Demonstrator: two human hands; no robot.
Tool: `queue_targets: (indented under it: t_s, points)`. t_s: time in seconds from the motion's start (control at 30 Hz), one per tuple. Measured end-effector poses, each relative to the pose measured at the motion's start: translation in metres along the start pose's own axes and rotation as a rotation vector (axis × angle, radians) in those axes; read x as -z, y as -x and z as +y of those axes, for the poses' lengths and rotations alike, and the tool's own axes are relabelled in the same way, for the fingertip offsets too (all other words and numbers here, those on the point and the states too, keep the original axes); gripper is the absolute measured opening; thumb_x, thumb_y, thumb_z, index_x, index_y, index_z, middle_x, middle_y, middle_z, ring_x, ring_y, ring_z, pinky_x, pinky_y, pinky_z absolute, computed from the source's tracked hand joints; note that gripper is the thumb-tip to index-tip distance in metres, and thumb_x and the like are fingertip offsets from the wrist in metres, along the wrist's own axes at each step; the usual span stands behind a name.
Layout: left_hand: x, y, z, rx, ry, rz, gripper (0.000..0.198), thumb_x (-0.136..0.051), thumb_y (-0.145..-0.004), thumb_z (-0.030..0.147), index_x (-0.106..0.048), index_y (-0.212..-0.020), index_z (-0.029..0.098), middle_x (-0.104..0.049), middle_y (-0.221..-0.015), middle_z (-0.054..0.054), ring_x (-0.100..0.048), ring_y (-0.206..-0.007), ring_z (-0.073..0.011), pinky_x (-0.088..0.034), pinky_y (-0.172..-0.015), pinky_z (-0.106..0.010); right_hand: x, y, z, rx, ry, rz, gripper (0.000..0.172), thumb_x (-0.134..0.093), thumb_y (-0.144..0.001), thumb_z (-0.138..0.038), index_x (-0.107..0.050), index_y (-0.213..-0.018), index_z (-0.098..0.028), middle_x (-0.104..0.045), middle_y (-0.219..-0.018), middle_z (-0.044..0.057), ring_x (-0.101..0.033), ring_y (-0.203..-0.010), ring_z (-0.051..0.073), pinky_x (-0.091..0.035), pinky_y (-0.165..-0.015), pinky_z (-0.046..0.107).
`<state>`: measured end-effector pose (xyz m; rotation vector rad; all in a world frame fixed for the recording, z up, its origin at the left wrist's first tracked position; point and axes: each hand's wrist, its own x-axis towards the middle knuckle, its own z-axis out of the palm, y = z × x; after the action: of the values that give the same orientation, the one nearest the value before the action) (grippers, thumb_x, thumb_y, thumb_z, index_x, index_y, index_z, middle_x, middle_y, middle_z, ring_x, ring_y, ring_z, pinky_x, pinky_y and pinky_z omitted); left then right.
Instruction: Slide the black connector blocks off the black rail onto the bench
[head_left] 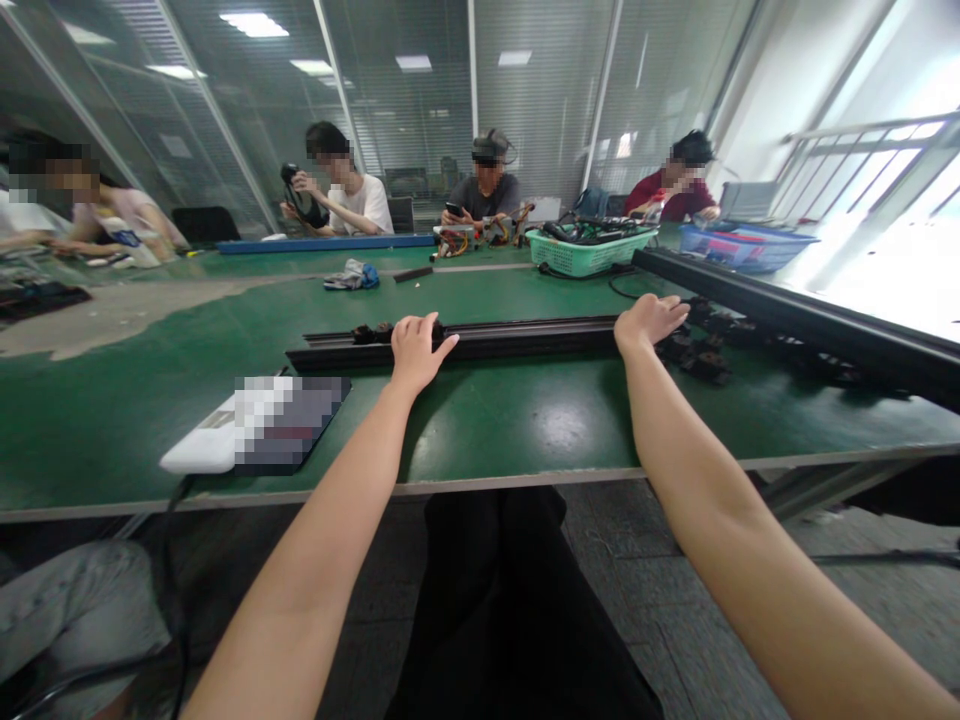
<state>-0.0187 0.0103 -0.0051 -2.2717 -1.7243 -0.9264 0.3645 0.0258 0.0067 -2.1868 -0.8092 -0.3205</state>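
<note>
- A white device (196, 452) lies on the green table (525, 420), lower left of centre.
- The left hand (415, 352) lies flat and unclenched, fingers spread, on the black rail (525, 340).
- The rail lies crosswise at mid-frame.
- The right hand (649, 322) rests palm down on the rail's right end, fingers loosely extended, grasping nothing.
- Small black parts (705, 360) lie just right of that hand.

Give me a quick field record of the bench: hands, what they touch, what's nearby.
left hand: flat on black rail, fingers spread
right hand: on the rail's right end, grip unclear
small black parts: just right of right hand
second rail: far right, angled
green basket: far side of the table
</note>
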Motion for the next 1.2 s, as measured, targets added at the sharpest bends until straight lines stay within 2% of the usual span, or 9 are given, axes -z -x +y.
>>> queue_targets:
  t_s: [0.17, 0.3, 0.4, 0.5, 0.63, 0.73, 0.8, 1.0, 1.2]
  points:
    - [0.001, -0.001, 0.001, 0.011, -0.015, -0.014, 0.06, -0.059, -0.103, 0.051, -0.057, -0.152, 0.016, -0.064, -0.147, -0.02, -0.047, -0.148, -0.0382, -0.032, -0.128, -0.053, 0.0, 0.002, -0.004, 0.015, 0.052, 0.03, 0.034, -0.054, -0.102, -0.025, -0.08, -0.116, -0.009, -0.057, -0.132, 0.029, -0.044, -0.132, 0.041, -0.026, -0.118, 0.073]
    - [0.001, -0.001, 0.0, -0.001, -0.002, -0.006, 0.06, -0.059, -0.103, 0.052, -0.058, -0.152, 0.017, -0.065, -0.146, -0.02, -0.047, -0.146, -0.0383, -0.032, -0.128, -0.054, 0.01, 0.009, -0.015, 0.175, 0.004, 0.012, 0.033, -0.054, -0.1, -0.025, -0.079, -0.119, -0.012, -0.056, -0.13, 0.026, -0.043, -0.13, 0.04, -0.026, -0.118, 0.073]
    - [0.0, 0.0, -0.002, -0.009, 0.01, 0.009, 0.06, -0.058, -0.103, 0.053, -0.058, -0.152, 0.019, -0.065, -0.146, -0.019, -0.047, -0.145, -0.0383, -0.032, -0.127, -0.055, 0.018, 0.024, -0.03, 0.355, -0.028, -0.067, 0.036, -0.052, -0.098, -0.02, -0.076, -0.125, -0.015, -0.056, -0.133, 0.024, -0.042, -0.132, 0.039, -0.028, -0.119, 0.07]
    - [0.0, 0.0, -0.002, -0.009, 0.011, 0.008, 0.06, -0.057, -0.103, 0.054, -0.058, -0.152, 0.018, -0.065, -0.146, -0.019, -0.047, -0.145, -0.0383, -0.032, -0.127, -0.055, 0.021, 0.052, -0.049, 0.562, -0.064, -0.168, 0.039, -0.051, -0.096, -0.016, -0.073, -0.128, -0.014, -0.055, -0.139, 0.024, -0.042, -0.134, 0.039, -0.029, -0.12, 0.067]
    - [0.0, 0.0, -0.002, -0.012, -0.012, 0.001, 0.062, -0.056, -0.104, 0.055, -0.057, -0.153, 0.016, -0.064, -0.147, -0.021, -0.047, -0.146, -0.0387, -0.032, -0.127, -0.054, 0.017, 0.099, -0.073, 0.88, -0.131, -0.322, 0.047, -0.045, -0.097, -0.012, -0.071, -0.136, -0.014, -0.06, -0.14, 0.022, -0.045, -0.134, 0.038, -0.03, -0.123, 0.063]
    - [-0.002, -0.001, -0.003, -0.017, -0.033, 0.005, 0.063, -0.057, -0.104, 0.054, -0.057, -0.153, 0.015, -0.064, -0.147, -0.021, -0.047, -0.146, -0.0381, -0.033, -0.127, -0.053, 0.012, 0.132, -0.084, 1.134, -0.21, -0.376, 0.05, -0.043, -0.1, -0.012, -0.068, -0.143, -0.016, -0.065, -0.139, 0.02, -0.048, -0.137, 0.036, -0.025, -0.13, 0.064]
    - [-0.003, -0.001, -0.005, -0.02, -0.04, 0.013, 0.062, -0.058, -0.104, 0.054, -0.057, -0.153, 0.015, -0.064, -0.147, -0.02, -0.048, -0.145, -0.0377, -0.034, -0.127, -0.052, 0.009, 0.148, -0.089, 1.24, -0.257, -0.397, 0.053, -0.041, -0.102, -0.012, -0.064, -0.15, -0.015, -0.066, -0.142, 0.019, -0.051, -0.139, 0.034, -0.024, -0.133, 0.062]
    - [-0.005, -0.002, -0.007, -0.03, -0.024, 0.027, 0.062, -0.061, -0.103, 0.05, -0.056, -0.154, 0.014, -0.065, -0.148, -0.021, -0.05, -0.145, -0.0379, -0.034, -0.127, -0.052, 0.004, 0.175, -0.094, 1.377, -0.331, -0.473, 0.058, -0.035, -0.105, -0.013, -0.055, -0.159, -0.01, -0.059, -0.159, 0.02, -0.051, -0.149, 0.03, -0.028, -0.135, 0.058]
    - [-0.005, -0.003, -0.007, 0.006, -0.014, 0.021, 0.067, -0.064, -0.1, 0.043, -0.052, -0.156, 0.009, -0.062, -0.153, -0.024, -0.048, -0.149, -0.0391, -0.035, -0.128, -0.053, 0.007, 0.18, -0.106, 1.355, -0.333, -0.555, 0.061, -0.032, -0.103, -0.008, -0.052, -0.161, -0.008, -0.052, -0.166, 0.022, -0.048, -0.155, 0.03, -0.035, -0.132, 0.055]
